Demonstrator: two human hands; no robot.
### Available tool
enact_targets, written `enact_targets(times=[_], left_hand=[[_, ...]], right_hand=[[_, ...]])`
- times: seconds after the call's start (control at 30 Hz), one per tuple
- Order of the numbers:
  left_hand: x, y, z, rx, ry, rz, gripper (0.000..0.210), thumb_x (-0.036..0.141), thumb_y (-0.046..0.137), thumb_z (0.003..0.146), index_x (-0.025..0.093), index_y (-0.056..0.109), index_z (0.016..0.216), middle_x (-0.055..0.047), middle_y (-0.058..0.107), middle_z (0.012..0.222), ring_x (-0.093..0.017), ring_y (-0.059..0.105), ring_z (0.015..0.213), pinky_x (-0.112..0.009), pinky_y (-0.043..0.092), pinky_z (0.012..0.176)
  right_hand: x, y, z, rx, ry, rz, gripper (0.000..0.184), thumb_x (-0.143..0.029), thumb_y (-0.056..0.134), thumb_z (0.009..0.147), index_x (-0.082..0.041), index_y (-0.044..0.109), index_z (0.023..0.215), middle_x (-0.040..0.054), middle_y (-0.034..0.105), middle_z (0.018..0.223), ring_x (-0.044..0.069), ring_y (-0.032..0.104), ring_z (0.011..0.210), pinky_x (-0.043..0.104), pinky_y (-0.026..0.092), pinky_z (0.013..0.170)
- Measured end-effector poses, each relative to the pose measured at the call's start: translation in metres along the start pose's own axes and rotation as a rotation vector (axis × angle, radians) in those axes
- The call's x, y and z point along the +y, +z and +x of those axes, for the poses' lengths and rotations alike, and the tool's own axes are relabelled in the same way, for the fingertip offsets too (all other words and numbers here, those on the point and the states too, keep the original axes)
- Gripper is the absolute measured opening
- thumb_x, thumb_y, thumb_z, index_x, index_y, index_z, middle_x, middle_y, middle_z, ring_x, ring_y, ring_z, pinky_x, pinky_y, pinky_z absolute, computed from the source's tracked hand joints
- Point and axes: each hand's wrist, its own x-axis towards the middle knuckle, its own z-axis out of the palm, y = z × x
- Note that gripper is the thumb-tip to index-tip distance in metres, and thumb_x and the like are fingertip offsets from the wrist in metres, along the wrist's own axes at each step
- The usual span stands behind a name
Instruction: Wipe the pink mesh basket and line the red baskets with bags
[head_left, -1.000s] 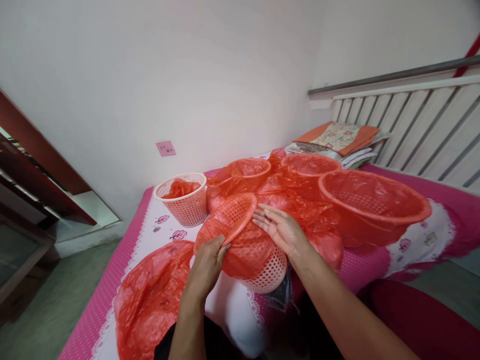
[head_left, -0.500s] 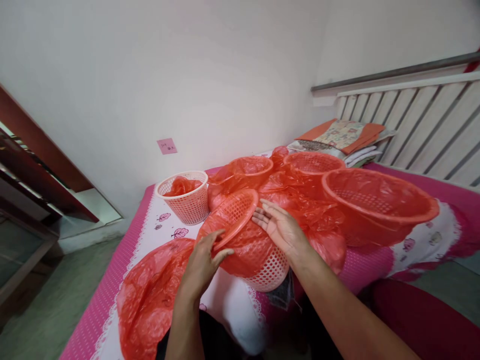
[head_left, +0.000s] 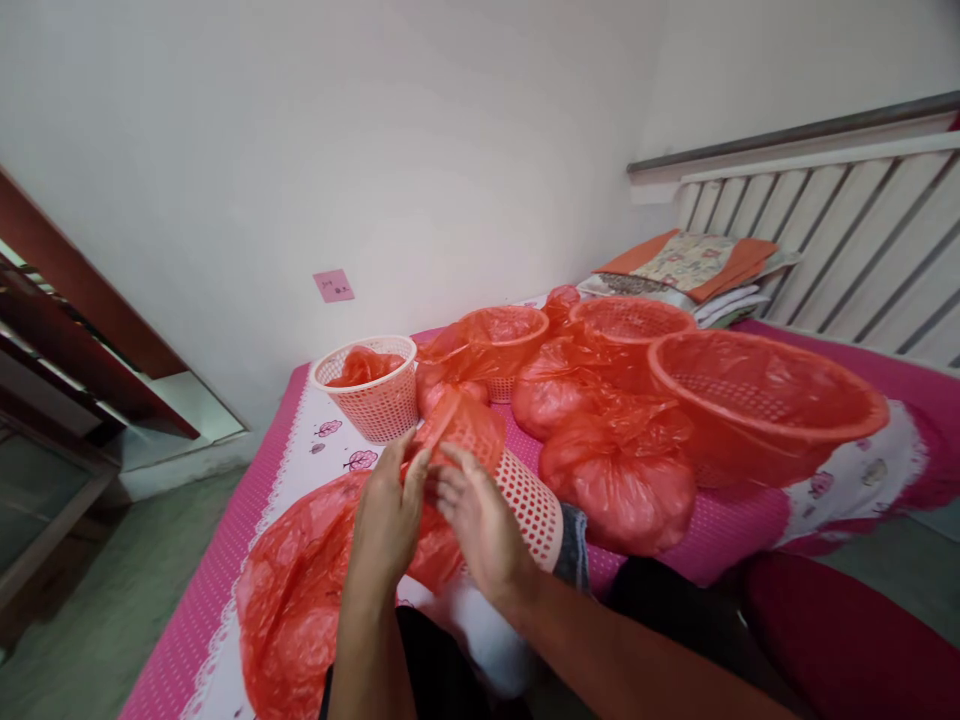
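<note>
A white mesh basket (head_left: pixel 534 510) lies tipped on its side in front of me, its mouth turned to the left. A thin red plastic bag (head_left: pixel 469 428) covers its rim end. My left hand (head_left: pixel 388 512) is at the rim, the bag pinched between thumb and fingers. My right hand (head_left: pixel 484 525) rests against the bag on the near side, fingers stretched out and slightly blurred. They hide most of the rim. A loose heap of red plastic bags (head_left: pixel 300 600) lies left of my left forearm.
Behind stands a white basket (head_left: pixel 379 405) with red plastic inside. Several baskets lined with red bags, such as the large one (head_left: pixel 765 400), stand at the right. Knotted red bags (head_left: pixel 619 490) lie between. A folded cloth pile (head_left: pixel 697 265) is by the white railing (head_left: pixel 840 240).
The basket has tipped further over, its mouth swinging left and its base to the right. My right hand has moved left and down, close to my left hand.
</note>
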Motion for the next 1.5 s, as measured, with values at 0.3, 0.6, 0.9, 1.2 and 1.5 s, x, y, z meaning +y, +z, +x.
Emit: enact_targets(times=[0.3, 0.6, 0.9, 1.2, 1.5], left_hand=[[-0.034, -0.012, 0.004, -0.064, -0.131, 0.042, 0.038, 0.056, 0.050, 0.096, 0.022, 0.065, 0.087, 0.000, 0.069, 0.076, -0.022, 0.065, 0.073, -0.033, 0.048, 0.071], [-0.032, -0.007, 0.003, -0.079, -0.186, 0.269, 0.028, 0.041, 0.045, 0.098, 0.025, 0.052, 0.077, -0.001, 0.062, 0.067, -0.021, 0.058, 0.066, -0.031, 0.037, 0.064], [0.012, 0.012, -0.005, -0.103, -0.155, 0.686, 0.030, 0.032, 0.038, 0.108, 0.021, 0.063, 0.096, -0.011, 0.076, 0.085, -0.028, 0.071, 0.081, -0.033, 0.034, 0.064], [0.020, 0.020, -0.007, -0.122, -0.156, 0.769, 0.029, 0.030, 0.038, 0.110, 0.019, 0.064, 0.103, -0.011, 0.077, 0.085, -0.030, 0.074, 0.082, -0.033, 0.035, 0.063], [0.028, 0.022, -0.008, -0.148, -0.172, 0.777, 0.029, 0.030, 0.038, 0.110, 0.019, 0.064, 0.107, -0.012, 0.079, 0.089, -0.030, 0.075, 0.084, -0.033, 0.039, 0.064]], right_hand=[[0.032, 0.015, -0.010, -0.183, 0.113, -0.018, 0.069, -0.069, 0.069, 0.089, -0.025, 0.062, 0.140, 0.0114, 0.071, 0.139, 0.029, 0.063, 0.134, 0.047, 0.049, 0.111], [-0.060, -0.043, 0.013, -0.045, -0.104, -0.605, 0.035, -0.053, 0.076, 0.084, -0.021, 0.067, 0.097, 0.0027, 0.076, 0.087, 0.017, 0.073, 0.070, 0.030, 0.055, 0.065], [-0.046, -0.073, 0.012, 0.010, -0.156, -0.980, 0.032, -0.048, 0.073, 0.086, -0.024, 0.060, 0.070, -0.0019, 0.062, 0.062, 0.015, 0.058, 0.057, 0.029, 0.043, 0.055], [-0.039, -0.079, 0.017, 0.068, 0.029, -0.782, 0.012, -0.028, 0.070, 0.070, -0.022, 0.060, 0.067, -0.0037, 0.064, 0.056, 0.013, 0.061, 0.046, 0.024, 0.045, 0.046], [-0.037, -0.077, 0.006, 0.033, 0.074, -0.837, 0.038, -0.052, 0.076, 0.074, -0.025, 0.051, 0.065, -0.0053, 0.058, 0.046, 0.011, 0.052, 0.034, 0.021, 0.034, 0.035]])
